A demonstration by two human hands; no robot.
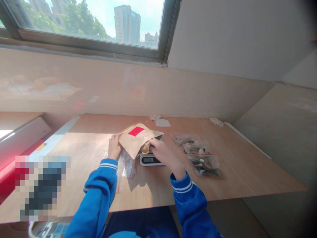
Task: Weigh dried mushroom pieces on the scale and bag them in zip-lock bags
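Note:
My left hand (114, 147) grips the left side of a brown paper bag (126, 141) with a red square label (136, 131). The bag is tilted, its open mouth facing right over a kitchen scale (151, 163). At that mouth, my right hand (164, 153) has its fingers closed on a brown lumpy piece (145, 148), which looks like a dried mushroom. The bag and my hand hide much of the scale's top. The display faces me, its digits too small to read. Inside the bag I cannot see.
Several clear zip bags with dark and pale contents (204, 162) lie on the table (247, 168) to the right. Clear plastic bags (127, 167) are under my left wrist. White card (162, 123) and crumpled tissue (216, 122) lie near the wall.

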